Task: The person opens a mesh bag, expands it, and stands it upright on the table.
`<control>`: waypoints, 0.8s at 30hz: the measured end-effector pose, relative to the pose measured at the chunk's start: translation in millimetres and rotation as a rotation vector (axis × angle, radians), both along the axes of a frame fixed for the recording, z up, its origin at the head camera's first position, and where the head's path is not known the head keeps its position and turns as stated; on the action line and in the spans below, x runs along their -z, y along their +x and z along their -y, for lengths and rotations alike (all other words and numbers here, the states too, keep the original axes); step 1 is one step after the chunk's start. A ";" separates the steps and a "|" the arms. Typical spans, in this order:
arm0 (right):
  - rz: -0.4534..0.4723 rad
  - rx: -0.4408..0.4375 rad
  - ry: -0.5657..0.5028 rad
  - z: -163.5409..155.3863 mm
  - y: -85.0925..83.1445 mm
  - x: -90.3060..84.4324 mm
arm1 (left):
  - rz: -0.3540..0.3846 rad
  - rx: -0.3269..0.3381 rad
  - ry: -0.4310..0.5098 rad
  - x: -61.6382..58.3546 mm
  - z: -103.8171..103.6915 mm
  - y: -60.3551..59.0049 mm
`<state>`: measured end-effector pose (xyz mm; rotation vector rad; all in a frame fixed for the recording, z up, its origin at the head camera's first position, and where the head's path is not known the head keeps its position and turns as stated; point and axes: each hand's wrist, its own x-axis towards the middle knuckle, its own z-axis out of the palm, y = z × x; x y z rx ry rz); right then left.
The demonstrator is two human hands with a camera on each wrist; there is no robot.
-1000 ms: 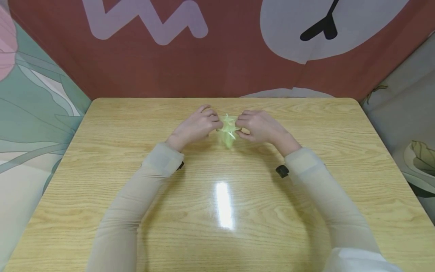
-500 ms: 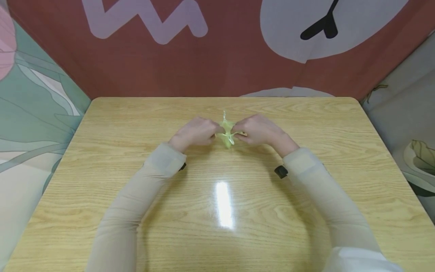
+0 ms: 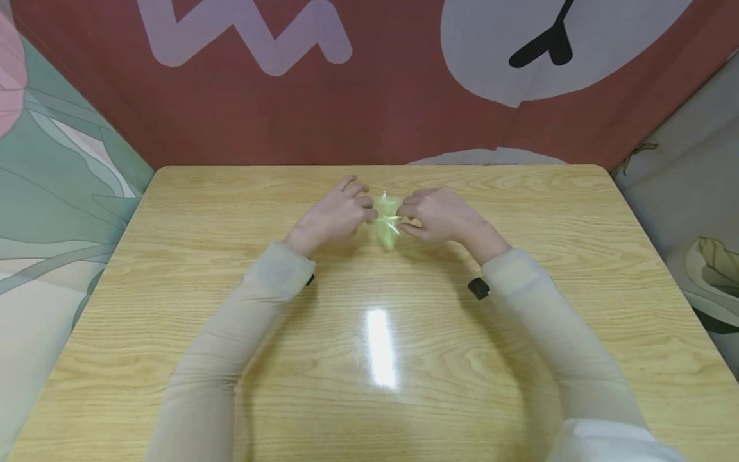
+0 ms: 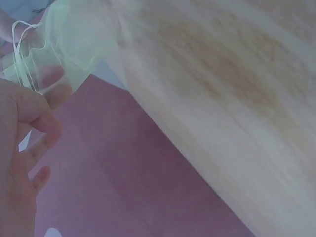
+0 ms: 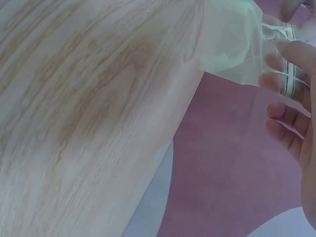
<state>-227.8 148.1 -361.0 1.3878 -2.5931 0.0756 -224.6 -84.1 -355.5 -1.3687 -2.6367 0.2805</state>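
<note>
A sheer yellow-green organza drawstring pouch (image 3: 386, 236) is held up between my two hands over the far middle of the table. My left hand (image 3: 337, 213) pinches one side of its gathered top; some fingertips show through the thin cloth in the left wrist view. On the opposite side my right hand (image 3: 441, 215) grips the top edge, thumb in front and fingers behind the fabric. White drawstring cords (image 5: 288, 64) run along the mouth in the right wrist view. The pouch's body (image 5: 229, 42) hangs below the hands. Whether anything is inside cannot be made out.
The wood-grain table (image 3: 381, 417) stretches around the hands, with a bright light reflection near its middle. A red printed backdrop (image 3: 375, 122) rises behind the far edge. Patterned cloths hang at the left (image 3: 63, 212) and right sides.
Half a second ago the hands were closer together at the pouch mouth. Now they stand slightly farther apart, the left hand's fingers lifted and spread more, much as one second ago.
</note>
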 end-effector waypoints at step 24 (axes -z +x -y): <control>0.069 0.036 -0.176 4.1 -1.3 6.7 | 0.155 -0.029 0.380 1.8 9.0 -1.5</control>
